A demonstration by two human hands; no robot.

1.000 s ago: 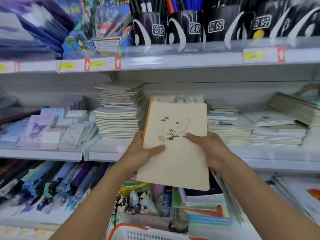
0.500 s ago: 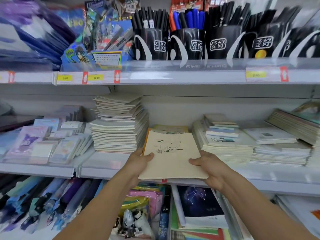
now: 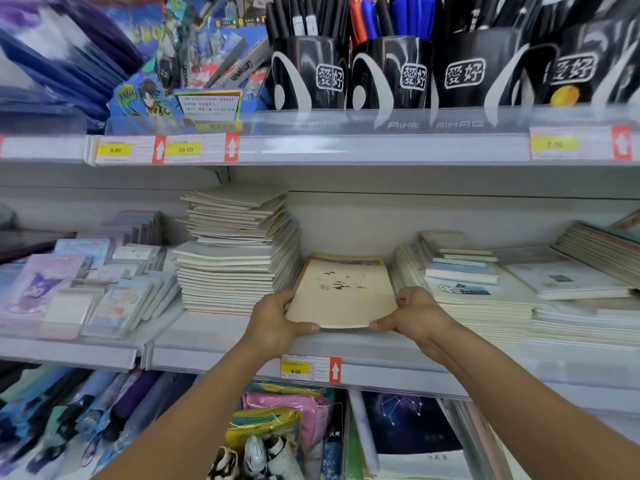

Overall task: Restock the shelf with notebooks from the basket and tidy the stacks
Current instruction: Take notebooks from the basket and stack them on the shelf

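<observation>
A cream notebook (image 3: 341,296) with a small ink tree drawing lies flat on the middle shelf (image 3: 214,344), on top of a thin pile with an orange spine. My left hand (image 3: 275,317) grips its left near corner and my right hand (image 3: 414,315) grips its right near corner, thumbs under the front edge. It sits in the gap between a tall uneven stack of pale notebooks (image 3: 235,251) on the left and a lower wide stack (image 3: 481,299) on the right. The basket is out of view.
Black pen cups (image 3: 388,71) line the upper shelf. Sticker and memo packs (image 3: 76,292) fill the middle shelf's left end. More notebook piles (image 3: 588,271) lie at the right. A yellow price tag (image 3: 310,368) hangs below my hands. Folders and pouches (image 3: 284,420) crowd the lower shelf.
Both hands have carried the cream notebook from upright in front of me down and forward, laying it flat into the gap between the two stacks.
</observation>
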